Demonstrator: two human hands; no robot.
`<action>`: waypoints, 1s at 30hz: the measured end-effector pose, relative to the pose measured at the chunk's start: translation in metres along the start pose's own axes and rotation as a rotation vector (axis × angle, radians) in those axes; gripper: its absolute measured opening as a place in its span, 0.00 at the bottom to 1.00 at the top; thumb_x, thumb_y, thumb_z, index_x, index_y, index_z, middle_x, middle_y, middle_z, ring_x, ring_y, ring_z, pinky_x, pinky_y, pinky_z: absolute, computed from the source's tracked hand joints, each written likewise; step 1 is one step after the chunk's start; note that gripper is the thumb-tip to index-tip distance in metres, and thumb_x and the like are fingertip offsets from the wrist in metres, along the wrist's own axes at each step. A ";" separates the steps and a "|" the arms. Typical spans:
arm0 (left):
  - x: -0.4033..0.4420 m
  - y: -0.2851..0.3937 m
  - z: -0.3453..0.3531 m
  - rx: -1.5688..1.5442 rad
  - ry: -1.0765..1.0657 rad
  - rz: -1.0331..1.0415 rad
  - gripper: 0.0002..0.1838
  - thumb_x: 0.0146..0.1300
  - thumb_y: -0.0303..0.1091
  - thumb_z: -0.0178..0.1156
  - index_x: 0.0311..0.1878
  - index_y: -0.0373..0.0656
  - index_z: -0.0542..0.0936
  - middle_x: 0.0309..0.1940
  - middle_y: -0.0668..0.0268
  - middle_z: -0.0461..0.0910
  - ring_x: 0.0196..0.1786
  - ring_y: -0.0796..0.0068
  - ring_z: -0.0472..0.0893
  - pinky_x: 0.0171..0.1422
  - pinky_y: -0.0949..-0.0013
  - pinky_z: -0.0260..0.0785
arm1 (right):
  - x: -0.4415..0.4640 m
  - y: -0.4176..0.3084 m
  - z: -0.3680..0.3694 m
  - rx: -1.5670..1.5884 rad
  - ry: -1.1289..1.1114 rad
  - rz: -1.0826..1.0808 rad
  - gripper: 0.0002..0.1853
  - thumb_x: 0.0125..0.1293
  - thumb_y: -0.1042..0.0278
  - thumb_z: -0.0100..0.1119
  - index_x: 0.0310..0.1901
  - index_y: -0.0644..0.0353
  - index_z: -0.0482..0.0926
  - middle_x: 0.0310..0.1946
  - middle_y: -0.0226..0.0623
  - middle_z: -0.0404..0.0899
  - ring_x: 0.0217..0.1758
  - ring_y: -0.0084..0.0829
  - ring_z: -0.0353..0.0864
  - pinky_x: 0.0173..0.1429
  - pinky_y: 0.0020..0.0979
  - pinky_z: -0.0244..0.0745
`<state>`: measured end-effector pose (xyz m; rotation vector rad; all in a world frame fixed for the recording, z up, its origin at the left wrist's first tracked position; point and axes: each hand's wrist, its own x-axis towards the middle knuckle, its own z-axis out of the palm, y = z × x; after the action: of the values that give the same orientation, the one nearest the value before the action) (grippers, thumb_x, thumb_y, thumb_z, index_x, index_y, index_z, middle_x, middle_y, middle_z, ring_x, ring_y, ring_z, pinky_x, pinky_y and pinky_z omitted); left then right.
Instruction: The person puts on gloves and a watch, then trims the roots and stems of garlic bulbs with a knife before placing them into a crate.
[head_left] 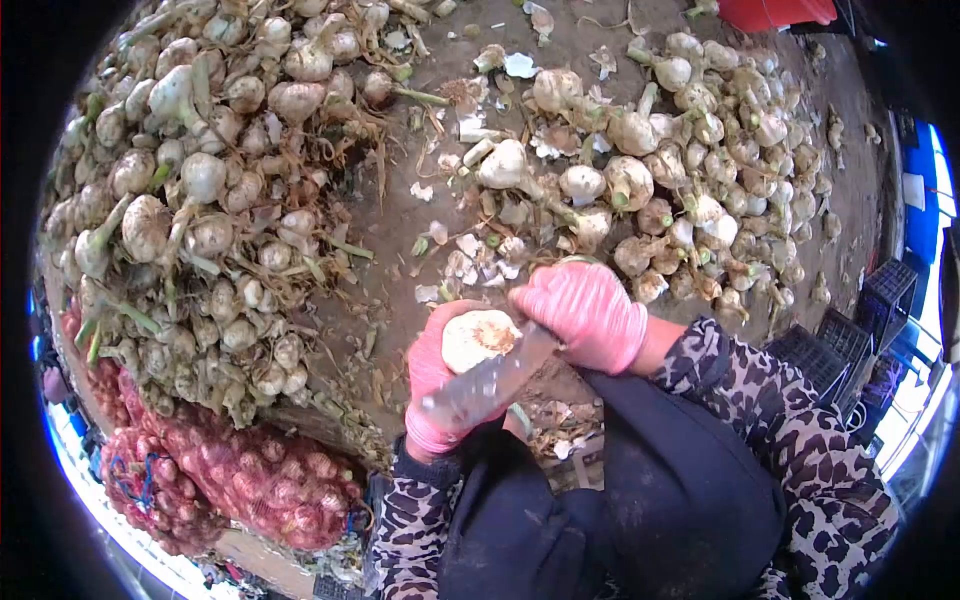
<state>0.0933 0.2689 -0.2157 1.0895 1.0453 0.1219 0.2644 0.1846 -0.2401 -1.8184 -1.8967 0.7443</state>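
In the head view, a garlic bulb (478, 340) is held just below the middle, with its cut root side showing. It is wrapped by the left grip (432, 382), in a pink glove, with the fingers clamped around it. A knife (488, 388) is held by the right grip (585, 315), also in pink, shut tight in a fist; its handle is hidden. The blade is pointed toward 8 o'clock, across the bulb's lower side and over the left glove. Whether the bulb is touched by the blade cannot be told. A big garlic pile (205, 178) is seen at 10 o'clock, and a smaller heap (690, 165) at 2 o'clock, both on the brown floor (395, 225). Red net sacks (265, 485) are seen at 8 o'clock, and black crates (845, 335) at 3 o'clock.
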 end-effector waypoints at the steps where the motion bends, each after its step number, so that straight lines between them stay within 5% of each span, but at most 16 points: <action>1: -0.008 0.013 0.001 0.002 0.001 -0.002 0.33 0.34 0.34 0.75 0.48 0.39 0.73 0.40 0.63 0.78 0.43 0.77 0.78 0.49 0.73 0.69 | -0.001 0.006 0.004 -0.021 -0.064 0.071 0.14 0.44 0.70 0.60 0.35 0.57 0.73 0.27 0.39 0.73 0.32 0.42 0.76 0.35 0.40 0.71; 2: -0.014 0.025 0.002 0.064 -0.271 0.143 0.35 0.31 0.36 0.75 0.48 0.38 0.74 0.40 0.63 0.78 0.43 0.76 0.78 0.50 0.72 0.69 | -0.012 0.048 0.038 -0.040 0.050 0.272 0.06 0.50 0.68 0.58 0.29 0.57 0.72 0.21 0.38 0.72 0.27 0.39 0.77 0.29 0.34 0.72; 3: -0.018 0.030 0.000 0.128 -0.554 0.283 0.36 0.28 0.37 0.75 0.47 0.38 0.74 0.41 0.62 0.78 0.44 0.74 0.78 0.50 0.71 0.69 | 0.001 0.050 0.015 -0.145 -0.156 0.531 0.06 0.51 0.68 0.61 0.29 0.57 0.75 0.22 0.39 0.75 0.29 0.38 0.79 0.32 0.33 0.74; 5: -0.007 0.006 -0.008 0.181 -0.455 0.380 0.38 0.28 0.35 0.75 0.50 0.37 0.73 0.41 0.63 0.77 0.44 0.74 0.77 0.51 0.70 0.69 | -0.013 0.041 0.018 0.176 0.306 0.521 0.06 0.52 0.69 0.62 0.31 0.58 0.78 0.25 0.40 0.78 0.29 0.36 0.79 0.34 0.31 0.75; 7: -0.006 0.007 -0.004 -0.057 -0.125 0.075 0.38 0.32 0.28 0.74 0.53 0.38 0.70 0.43 0.63 0.77 0.44 0.76 0.77 0.52 0.72 0.70 | -0.010 0.009 -0.006 0.915 0.183 0.646 0.13 0.56 0.60 0.65 0.35 0.62 0.80 0.25 0.32 0.80 0.27 0.23 0.76 0.33 0.24 0.72; 9: -0.002 -0.005 -0.005 -0.058 -0.161 0.155 0.40 0.35 0.23 0.73 0.56 0.38 0.66 0.44 0.63 0.77 0.46 0.78 0.76 0.52 0.72 0.70 | 0.004 -0.007 -0.034 1.214 -0.182 0.881 0.16 0.55 0.58 0.66 0.40 0.62 0.81 0.24 0.28 0.79 0.25 0.17 0.74 0.31 0.22 0.71; 11: 0.001 -0.011 0.005 -0.112 -0.056 0.181 0.45 0.31 0.24 0.74 0.58 0.38 0.64 0.45 0.63 0.75 0.48 0.73 0.76 0.55 0.70 0.69 | 0.007 -0.009 -0.025 1.246 -0.351 0.924 0.20 0.54 0.56 0.67 0.42 0.62 0.81 0.26 0.30 0.81 0.26 0.15 0.75 0.31 0.22 0.70; 14: 0.001 -0.007 0.008 0.018 -0.043 0.274 0.48 0.35 0.25 0.73 0.63 0.40 0.59 0.50 0.60 0.74 0.52 0.72 0.75 0.56 0.68 0.68 | 0.007 -0.017 -0.019 1.366 -0.187 0.841 0.19 0.51 0.60 0.69 0.43 0.62 0.80 0.30 0.30 0.81 0.33 0.15 0.76 0.37 0.23 0.72; 17: -0.002 -0.018 -0.001 0.159 0.077 0.319 0.51 0.38 0.23 0.71 0.67 0.41 0.53 0.55 0.56 0.71 0.56 0.65 0.73 0.60 0.64 0.67 | 0.010 -0.018 -0.022 1.229 -0.077 0.664 0.19 0.52 0.63 0.69 0.43 0.63 0.80 0.30 0.29 0.81 0.33 0.16 0.76 0.37 0.23 0.73; 19: 0.005 -0.033 -0.003 -0.353 0.172 0.073 0.40 0.50 0.36 0.67 0.65 0.38 0.58 0.55 0.56 0.70 0.52 0.66 0.76 0.58 0.65 0.69 | 0.011 -0.019 -0.018 1.125 -0.151 0.685 0.22 0.52 0.62 0.69 0.46 0.64 0.78 0.33 0.27 0.80 0.34 0.15 0.75 0.38 0.23 0.73; 21: 0.011 -0.038 -0.005 -0.942 -0.003 -0.095 0.33 0.61 0.50 0.57 0.58 0.31 0.64 0.46 0.55 0.76 0.48 0.64 0.78 0.50 0.64 0.75 | 0.009 -0.018 0.000 1.113 0.053 0.358 0.25 0.52 0.60 0.68 0.50 0.62 0.76 0.37 0.33 0.80 0.36 0.23 0.78 0.41 0.26 0.75; 22: 0.011 -0.037 -0.007 -0.775 -0.005 -0.133 0.33 0.60 0.49 0.57 0.59 0.31 0.65 0.45 0.56 0.76 0.47 0.64 0.79 0.49 0.65 0.75 | 0.008 -0.007 0.000 0.529 0.130 -0.051 0.25 0.54 0.60 0.65 0.52 0.60 0.74 0.40 0.40 0.78 0.38 0.35 0.80 0.42 0.31 0.75; 24: 0.011 -0.023 -0.016 -0.380 -0.115 -0.069 0.31 0.57 0.43 0.61 0.58 0.31 0.67 0.42 0.58 0.78 0.44 0.65 0.79 0.46 0.67 0.75 | 0.007 -0.006 -0.002 0.541 0.134 0.013 0.23 0.54 0.61 0.64 0.51 0.60 0.75 0.40 0.42 0.78 0.39 0.40 0.79 0.42 0.33 0.75; 25: 0.005 -0.011 -0.004 -0.405 0.056 -0.059 0.18 0.53 0.26 0.61 0.48 0.32 0.75 0.34 0.65 0.79 0.39 0.78 0.78 0.43 0.76 0.70 | 0.007 -0.007 -0.003 0.547 0.142 0.088 0.21 0.54 0.63 0.63 0.50 0.59 0.75 0.39 0.44 0.77 0.39 0.44 0.79 0.43 0.35 0.75; 28: 0.003 -0.015 -0.008 -0.277 0.082 -0.112 0.18 0.50 0.23 0.63 0.47 0.35 0.76 0.37 0.64 0.79 0.39 0.79 0.78 0.45 0.76 0.70 | 0.012 -0.011 -0.015 0.274 0.125 0.099 0.21 0.48 0.70 0.61 0.48 0.58 0.75 0.35 0.42 0.77 0.38 0.43 0.78 0.40 0.36 0.75; 30: 0.008 -0.033 -0.013 0.361 0.196 0.545 0.18 0.49 0.23 0.63 0.46 0.37 0.77 0.39 0.64 0.79 0.40 0.78 0.78 0.45 0.75 0.70 | 0.013 -0.007 -0.008 0.139 0.055 0.065 0.22 0.44 0.75 0.58 0.46 0.58 0.74 0.32 0.42 0.75 0.36 0.44 0.78 0.38 0.38 0.74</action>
<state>0.0748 0.2651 -0.2472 1.7037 0.9391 0.4994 0.2631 0.1977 -0.2309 -1.8030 -1.7138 0.8178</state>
